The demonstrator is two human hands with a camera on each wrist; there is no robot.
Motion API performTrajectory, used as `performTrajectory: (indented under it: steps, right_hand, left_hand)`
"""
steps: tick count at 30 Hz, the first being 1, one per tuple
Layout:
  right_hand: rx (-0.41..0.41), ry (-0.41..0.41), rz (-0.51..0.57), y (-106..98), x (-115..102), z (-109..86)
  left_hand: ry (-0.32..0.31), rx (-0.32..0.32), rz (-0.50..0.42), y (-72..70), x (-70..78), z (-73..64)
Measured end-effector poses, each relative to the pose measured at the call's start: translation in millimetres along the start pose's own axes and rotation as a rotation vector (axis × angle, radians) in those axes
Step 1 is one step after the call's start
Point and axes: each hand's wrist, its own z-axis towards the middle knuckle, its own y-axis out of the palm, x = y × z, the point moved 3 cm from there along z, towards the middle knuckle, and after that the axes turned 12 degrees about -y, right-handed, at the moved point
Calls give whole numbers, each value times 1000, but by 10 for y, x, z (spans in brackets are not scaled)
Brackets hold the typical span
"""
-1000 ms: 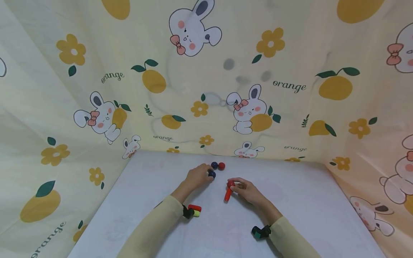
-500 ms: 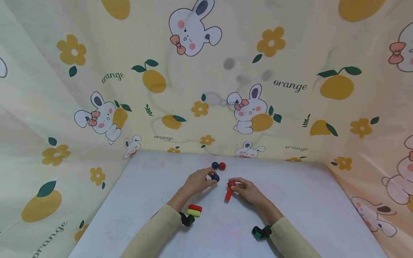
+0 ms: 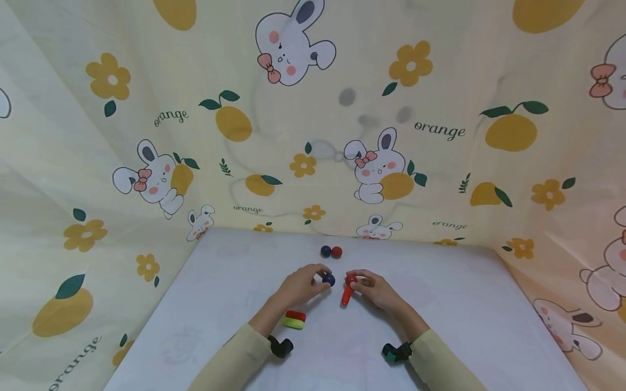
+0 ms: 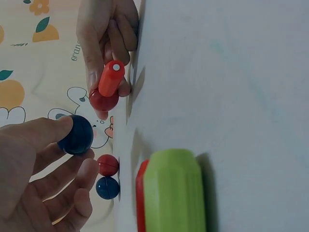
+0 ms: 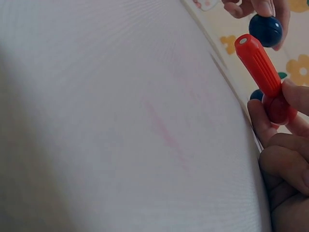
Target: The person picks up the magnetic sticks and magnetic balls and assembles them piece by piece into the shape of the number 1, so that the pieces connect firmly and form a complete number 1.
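1 join looks done: the right hand pinches a red ball tipping the red rod, left of which the left hand pinches an unattached blue ball, with 2 balls beyond and 2 sticks leftward unjoined.

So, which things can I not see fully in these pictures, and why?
Left wrist view: green stick, cut off by the bottom edge; red stick beside it, mostly hidden behind the green one.
Right wrist view: far blue ball, partly covered by fingers of the right hand.
Head view: held red ball, partly covered by these fingers.
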Motion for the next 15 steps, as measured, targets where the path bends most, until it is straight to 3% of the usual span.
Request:
performTrajectory:
  steps: [15]
  right_hand:
    - [8, -8, -14, 10, -2, 2]
  left_hand:
    - [34, -61, -27, 105, -30, -176]
